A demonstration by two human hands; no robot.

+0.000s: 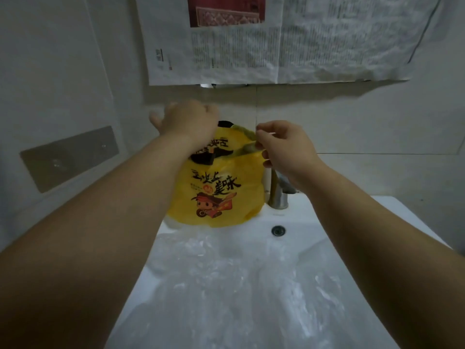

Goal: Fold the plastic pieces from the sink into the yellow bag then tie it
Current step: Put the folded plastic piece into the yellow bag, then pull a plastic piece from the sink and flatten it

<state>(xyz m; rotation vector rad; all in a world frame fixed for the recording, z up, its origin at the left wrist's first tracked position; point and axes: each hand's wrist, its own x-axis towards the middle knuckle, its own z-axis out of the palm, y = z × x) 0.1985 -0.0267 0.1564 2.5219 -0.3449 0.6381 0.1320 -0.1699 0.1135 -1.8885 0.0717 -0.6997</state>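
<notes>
A yellow bag (216,195) with black print and a cartoon figure hangs over the back of the white sink (334,215). My left hand (188,119) grips its top left edge, fingers curled. My right hand (284,144) pinches the top right edge between thumb and fingers. The two hands hold the bag's mouth stretched between them. Clear plastic pieces (226,280) lie crumpled in the sink basin below the bag. What is inside the bag is hidden.
A metal faucet (278,195) stands right behind the bag's right side. The overflow hole (278,230) is in the basin's back wall. Newspaper (251,39) is taped on the tiled wall above. A grey plate (70,157) is on the left wall.
</notes>
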